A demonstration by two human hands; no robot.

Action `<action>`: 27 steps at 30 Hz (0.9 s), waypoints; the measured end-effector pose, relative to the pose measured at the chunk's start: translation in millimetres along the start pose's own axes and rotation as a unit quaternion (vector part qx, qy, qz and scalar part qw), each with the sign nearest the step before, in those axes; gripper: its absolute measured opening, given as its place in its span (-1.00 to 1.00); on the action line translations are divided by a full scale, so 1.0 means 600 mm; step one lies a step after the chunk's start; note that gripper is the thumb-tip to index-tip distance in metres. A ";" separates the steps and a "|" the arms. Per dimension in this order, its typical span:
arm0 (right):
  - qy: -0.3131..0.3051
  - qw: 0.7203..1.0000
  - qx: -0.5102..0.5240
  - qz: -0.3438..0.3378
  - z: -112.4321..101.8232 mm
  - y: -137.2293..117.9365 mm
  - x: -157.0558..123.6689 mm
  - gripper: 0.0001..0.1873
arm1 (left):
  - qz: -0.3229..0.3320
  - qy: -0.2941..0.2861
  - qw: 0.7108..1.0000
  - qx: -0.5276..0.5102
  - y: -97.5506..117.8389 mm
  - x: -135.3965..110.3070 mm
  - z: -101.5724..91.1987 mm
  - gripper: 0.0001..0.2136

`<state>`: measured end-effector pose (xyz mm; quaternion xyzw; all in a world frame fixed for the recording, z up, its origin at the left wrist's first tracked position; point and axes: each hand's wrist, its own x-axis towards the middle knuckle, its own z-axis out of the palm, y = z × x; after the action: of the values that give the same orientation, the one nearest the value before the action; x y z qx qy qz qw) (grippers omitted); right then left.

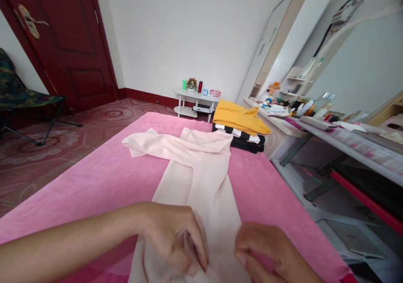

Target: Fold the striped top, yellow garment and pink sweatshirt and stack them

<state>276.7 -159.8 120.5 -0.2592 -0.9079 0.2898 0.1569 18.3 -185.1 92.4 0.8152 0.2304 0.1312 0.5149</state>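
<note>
Two bare hands in play, both low over the cloth! The left hand [176, 237] is narrow, fingers curled down, seemingly pinching a fold of the pale pink garment [210, 195] right beneath it. Across from it, the right hand [267, 249] is drawn in as well, fingertips near the thumb, by the garment's right edge; whether it grips any cloth, the blur won't tell. Straight out ahead of both hands runs the garment, laid long, one side lapped over its middle, a sleeve [153, 144] reaching off to the left at the far end. Folding looks to be the step in hand, with the near end being worked. The next move, on this view, calls for a sure hold on that end and a light touch, so the lapped side stays flat. Either side of the hands, the pink bedspread [103, 199] spreads wide. Farther out, beyond the right hand, sits a stack: yellow garment [239, 117] on top, black-and-white garment [242, 134] beneath, black cloth [245, 145] lowest. Well off to the right hand's right stands a cluttered desk [346, 153].
</note>
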 end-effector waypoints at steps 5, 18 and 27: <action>0.134 0.990 0.013 0.031 0.037 0.093 0.140 -0.79 | -0.067 0.191 0.958 0.205 -0.032 0.048 -0.079 -0.72; 0.200 0.970 0.112 0.081 0.112 0.170 0.170 -0.77 | -0.181 0.499 0.761 0.372 -0.231 0.131 -0.245 -0.83; 0.423 0.894 0.104 0.105 -0.017 0.297 0.288 -0.72 | -0.161 0.605 0.726 0.283 -0.240 0.117 -0.238 -0.81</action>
<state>207.9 65.9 43.6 -0.4331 -0.6882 0.2601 0.5207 -20.4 14.4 23.1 0.6212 0.6478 0.4404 0.0244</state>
